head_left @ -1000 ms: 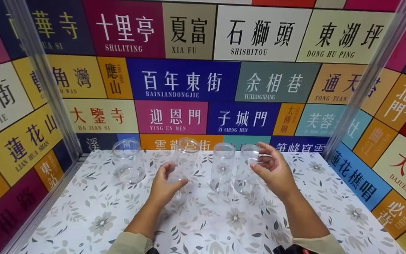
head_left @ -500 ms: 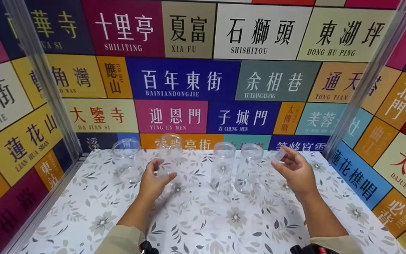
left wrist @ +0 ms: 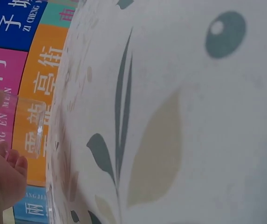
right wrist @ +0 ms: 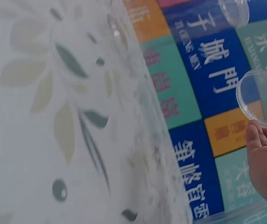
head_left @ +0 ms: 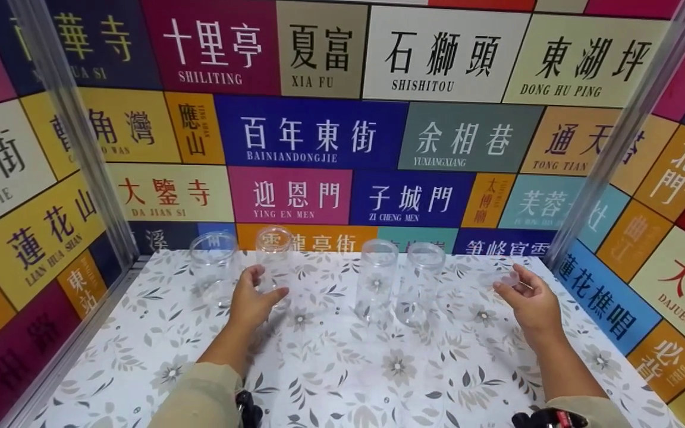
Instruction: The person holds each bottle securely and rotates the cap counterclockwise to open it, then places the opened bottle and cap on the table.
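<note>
My left hand [head_left: 253,303] grips a clear plastic jar [head_left: 273,252], thumb on its near side and fingers on its left. In the left wrist view the hand [left wrist: 7,179] holds the jar [left wrist: 33,123] with its end edge over the tablecloth. My right hand [head_left: 536,306] pinches a thin, round clear lid [head_left: 499,277] above the right side of the table. The right wrist view shows this lid [right wrist: 243,100] between thumb and fingers, at the frame's edge. Left of my left hand stands another, wider clear jar [head_left: 213,252].
Two clear jars stand side by side near the back middle: one on the left [head_left: 377,279], one on the right [head_left: 424,285]. The table [head_left: 330,368] has a floral cloth. Colourful sign-covered panels [head_left: 313,134] and clear corner posts [head_left: 610,137] enclose it.
My left hand has moved left with the jar, closer to the wide one. My right hand has moved right with the lid, away from the two standing jars.
</note>
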{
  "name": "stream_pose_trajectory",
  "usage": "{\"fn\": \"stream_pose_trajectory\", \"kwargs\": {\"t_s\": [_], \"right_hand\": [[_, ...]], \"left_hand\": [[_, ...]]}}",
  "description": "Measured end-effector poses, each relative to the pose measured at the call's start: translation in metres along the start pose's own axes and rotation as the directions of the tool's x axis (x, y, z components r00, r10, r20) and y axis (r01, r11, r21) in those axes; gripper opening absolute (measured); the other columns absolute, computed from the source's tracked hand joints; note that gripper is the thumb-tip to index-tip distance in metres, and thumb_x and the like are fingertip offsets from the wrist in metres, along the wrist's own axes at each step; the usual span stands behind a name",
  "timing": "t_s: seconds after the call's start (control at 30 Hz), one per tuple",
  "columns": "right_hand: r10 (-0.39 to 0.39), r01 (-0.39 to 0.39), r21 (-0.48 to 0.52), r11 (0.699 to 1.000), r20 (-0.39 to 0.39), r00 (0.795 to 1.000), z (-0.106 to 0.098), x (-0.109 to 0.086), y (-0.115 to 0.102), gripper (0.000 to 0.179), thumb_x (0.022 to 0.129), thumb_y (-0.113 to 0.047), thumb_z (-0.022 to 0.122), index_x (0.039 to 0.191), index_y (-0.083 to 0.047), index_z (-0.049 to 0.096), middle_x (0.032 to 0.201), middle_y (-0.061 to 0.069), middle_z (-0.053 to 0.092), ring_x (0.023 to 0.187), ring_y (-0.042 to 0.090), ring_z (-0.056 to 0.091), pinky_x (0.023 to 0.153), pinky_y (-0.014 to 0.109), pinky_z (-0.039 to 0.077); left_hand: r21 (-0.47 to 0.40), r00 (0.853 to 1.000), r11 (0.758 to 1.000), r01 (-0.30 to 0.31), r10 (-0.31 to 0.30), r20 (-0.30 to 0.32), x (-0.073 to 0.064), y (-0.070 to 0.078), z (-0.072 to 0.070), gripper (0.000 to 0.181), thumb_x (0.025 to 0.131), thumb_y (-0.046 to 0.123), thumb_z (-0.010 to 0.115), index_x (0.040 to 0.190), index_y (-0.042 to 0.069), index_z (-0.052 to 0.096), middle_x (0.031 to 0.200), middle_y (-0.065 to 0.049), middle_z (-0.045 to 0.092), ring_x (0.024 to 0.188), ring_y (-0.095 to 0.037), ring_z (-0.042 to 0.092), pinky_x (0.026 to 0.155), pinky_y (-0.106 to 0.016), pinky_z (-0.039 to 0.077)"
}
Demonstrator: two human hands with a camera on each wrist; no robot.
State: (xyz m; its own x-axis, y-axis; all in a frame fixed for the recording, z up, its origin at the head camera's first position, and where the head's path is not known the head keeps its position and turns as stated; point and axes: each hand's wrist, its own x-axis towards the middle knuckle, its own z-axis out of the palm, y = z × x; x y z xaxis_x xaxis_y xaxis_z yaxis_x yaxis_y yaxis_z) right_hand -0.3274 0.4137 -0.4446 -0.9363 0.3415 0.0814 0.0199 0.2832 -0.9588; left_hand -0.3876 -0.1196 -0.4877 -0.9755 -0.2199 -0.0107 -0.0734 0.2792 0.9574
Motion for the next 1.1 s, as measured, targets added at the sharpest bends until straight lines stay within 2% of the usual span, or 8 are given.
{"fn": "stream_pose_trajectory", "kwargs": {"t_s": [0.07,0.17,0.3,0.4,0.53,0.7,0.93,1.1], "right_hand": [[0.033,-0.032,-0.046,0.998,0.024,0.999,-0.006,0.004,0.008,0.090,0.097,-0.049,0.077,0.170,-0.022,0.031,0.167,0.006,0.039,0.130,0.005,0.050,0.089,0.002,0.050],[0.082,-0.075,-0.113,0.991,0.057,0.995,-0.012,0.010,0.018,0.096,0.096,-0.056,0.076,0.171,-0.023,0.027,0.174,0.006,0.036,0.150,0.017,0.045,0.105,0.012,0.052],[0.122,-0.107,-0.149,0.983,0.097,0.988,-0.018,0.017,0.029,0.105,0.094,-0.059,0.077,0.173,-0.020,0.020,0.178,0.004,0.030,0.164,0.025,0.034,0.125,0.032,0.044],[0.155,-0.138,-0.153,0.979,0.110,0.982,-0.020,0.022,0.035,0.109,0.092,-0.057,0.079,0.173,-0.016,0.019,0.179,0.006,0.026,0.164,0.027,0.031,0.128,0.039,0.040],[0.201,-0.184,-0.154,0.971,0.109,0.973,-0.020,0.027,0.043,0.111,0.092,-0.052,0.082,0.172,-0.011,0.018,0.179,0.010,0.021,0.166,0.031,0.027,0.132,0.049,0.033],[0.234,-0.205,-0.221,0.953,0.116,0.965,-0.022,0.033,0.052,0.103,0.097,-0.043,0.079,0.171,-0.005,0.017,0.178,0.020,0.018,0.165,0.043,0.022,0.134,0.057,0.028],[0.249,-0.199,-0.313,0.929,0.127,0.960,-0.021,0.040,0.061,0.101,0.099,-0.034,0.078,0.168,0.003,0.015,0.176,0.029,0.015,0.163,0.050,0.018,0.134,0.059,0.024],[0.217,-0.150,-0.402,0.903,0.127,0.968,-0.018,0.040,0.061,0.099,0.097,-0.035,0.078,0.165,0.009,0.021,0.172,0.034,0.023,0.160,0.054,0.024,0.132,0.062,0.027]], "left_hand": [[0.004,1.000,1.000,-0.014,0.014,-0.007,0.001,-0.002,0.001,0.082,0.090,0.023,0.087,0.158,0.012,0.041,0.166,-0.014,0.045,0.156,-0.034,0.040,0.131,-0.053,0.036],[0.013,1.000,1.000,-0.021,0.022,-0.019,0.002,-0.003,0.002,0.080,0.090,0.019,0.086,0.156,0.010,0.042,0.164,-0.018,0.046,0.155,-0.037,0.041,0.131,-0.054,0.035],[0.016,1.000,0.999,0.028,-0.028,-0.011,0.004,-0.003,0.001,0.080,0.092,0.019,0.085,0.158,0.012,0.041,0.167,-0.018,0.042,0.159,-0.037,0.038,0.133,-0.054,0.032],[0.015,0.999,0.999,0.047,-0.047,-0.006,0.005,-0.004,0.001,0.081,0.093,0.020,0.084,0.159,0.013,0.039,0.170,-0.017,0.040,0.160,-0.036,0.036,0.133,-0.053,0.032],[0.019,0.999,0.999,0.036,-0.036,0.001,0.006,-0.005,0.001,0.085,0.094,0.021,0.083,0.164,0.011,0.034,0.174,-0.016,0.036,0.163,-0.035,0.033,0.135,-0.052,0.029],[0.022,0.999,0.999,0.030,-0.030,0.020,0.008,-0.008,0.001,0.091,0.096,0.024,0.082,0.168,0.011,0.028,0.177,-0.011,0.031,0.165,-0.034,0.028,0.136,-0.049,0.025],[0.013,0.997,0.998,0.054,-0.054,0.052,0.011,-0.010,0.000,0.093,0.097,0.026,0.080,0.170,0.014,0.024,0.178,-0.008,0.029,0.167,-0.032,0.025,0.137,-0.049,0.022],[0.021,0.996,0.998,0.058,-0.059,0.071,0.013,-0.012,-0.002,0.095,0.099,0.027,0.078,0.172,0.014,0.019,0.180,-0.007,0.025,0.167,-0.032,0.022,0.137,-0.050,0.021]]}}
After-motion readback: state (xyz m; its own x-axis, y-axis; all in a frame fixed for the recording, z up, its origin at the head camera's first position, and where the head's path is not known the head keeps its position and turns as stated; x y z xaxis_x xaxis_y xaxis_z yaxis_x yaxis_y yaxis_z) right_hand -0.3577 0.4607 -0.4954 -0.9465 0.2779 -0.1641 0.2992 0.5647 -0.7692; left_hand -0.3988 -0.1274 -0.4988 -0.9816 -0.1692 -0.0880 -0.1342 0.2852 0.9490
